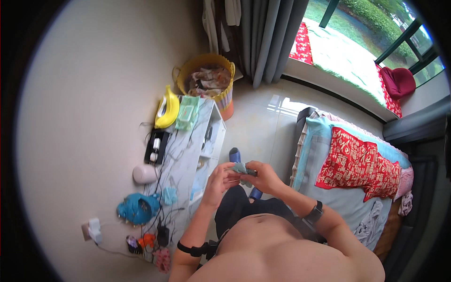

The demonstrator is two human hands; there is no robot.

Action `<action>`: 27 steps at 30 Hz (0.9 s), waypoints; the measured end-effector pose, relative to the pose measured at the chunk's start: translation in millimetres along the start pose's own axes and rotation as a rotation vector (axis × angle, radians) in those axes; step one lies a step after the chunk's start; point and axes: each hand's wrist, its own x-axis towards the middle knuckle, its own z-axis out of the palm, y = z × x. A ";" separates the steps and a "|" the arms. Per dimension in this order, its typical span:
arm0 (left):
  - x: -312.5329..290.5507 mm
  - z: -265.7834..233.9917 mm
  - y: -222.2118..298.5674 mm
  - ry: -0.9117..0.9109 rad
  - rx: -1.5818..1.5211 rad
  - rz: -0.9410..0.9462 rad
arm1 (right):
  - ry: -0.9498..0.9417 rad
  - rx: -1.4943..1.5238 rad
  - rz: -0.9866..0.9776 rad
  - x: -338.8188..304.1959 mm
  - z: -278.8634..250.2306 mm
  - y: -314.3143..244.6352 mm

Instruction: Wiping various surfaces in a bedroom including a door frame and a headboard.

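Left hand (217, 183): here, gripping a pale-green item (239, 167)
Right hand (266, 176): gripping it too
Marbled cabinet (181, 171): left of both

Left hand (218, 184) curled; right hand (264, 176) near

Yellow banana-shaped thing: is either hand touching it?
No: the left hand and right hand are together at a small pale item, well apart from the yellow banana-shaped thing.

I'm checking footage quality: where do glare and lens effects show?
Head view: window-like reflections glare on the tiled floor; head view: corners fall to black, and window frames slant; head view: the pale-green item at the fingers lacks clear detail.
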 end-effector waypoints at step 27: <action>118.8 33.8 14.0 0.838 0.206 0.041 | -0.684 0.258 0.358 291.9 -155.1 60.4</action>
